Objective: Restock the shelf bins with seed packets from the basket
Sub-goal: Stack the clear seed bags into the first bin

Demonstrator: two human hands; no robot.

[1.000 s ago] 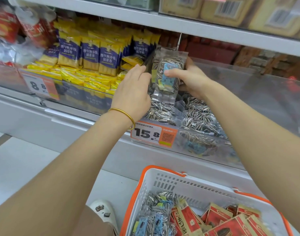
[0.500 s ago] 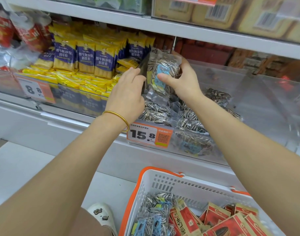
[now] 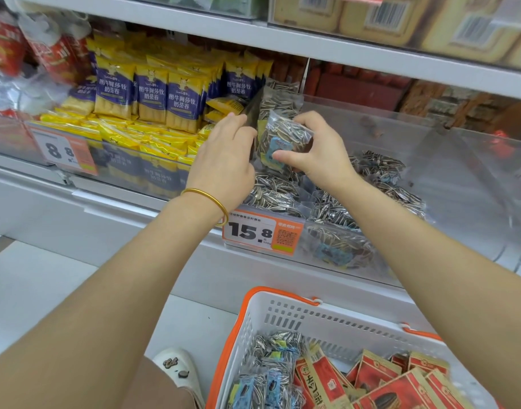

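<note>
My right hand (image 3: pixel 318 149) grips a clear packet of striped sunflower seeds (image 3: pixel 285 137) with a blue label, upright at the left end of the clear shelf bin (image 3: pixel 401 128). My left hand (image 3: pixel 223 160) has its fingers against the packet's left side, beside the dark bin divider (image 3: pixel 253 113). More seed packets (image 3: pixel 336 208) lie loose in the bin. Below, the white and orange basket (image 3: pixel 336 323) holds striped seed packets (image 3: pixel 271 370) and red seed packets (image 3: pixel 401 385).
Yellow and purple snack packs (image 3: pixel 153 93) fill the bin to the left. Orange price tags (image 3: pixel 262 231) sit on the bin fronts. A white shelf board (image 3: pixel 342 48) runs overhead. My shoe (image 3: pixel 179 370) stands on the pale floor beside the basket.
The packet in my right hand has come down lower into the bin's left end, and my left hand stays against its side.
</note>
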